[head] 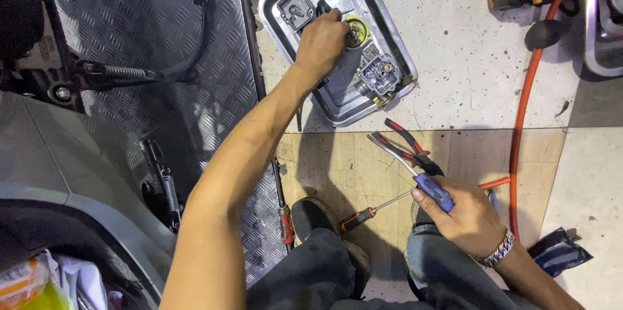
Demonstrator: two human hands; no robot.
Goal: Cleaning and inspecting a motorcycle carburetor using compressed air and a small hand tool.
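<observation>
Left hand [321, 40] stretched out over the metal tray [383, 21], fingers curled down and closed around a small dark part beside the yellowish round piece [357, 26]; exactly what sits in that grip, impossible to tell under the knuckles. Right hand [464, 216] low by the knee, fingers wrapped tight on the blue handle of a tool [433, 191], its shaft running up and left over the floor. In the tray, just right of the left hand, a carburettor body [378, 76] near the lower rim, and a dark square cover [295, 8] at the upper left. Red-handled pliers [405, 138] lying on the floor just below the tray. Orange-handled screwdriver [366, 214] resting by the shoe. Orange hose [522, 115] curving down the right side. Chequer-plate ramp [130, 18] off to the left.
</observation>
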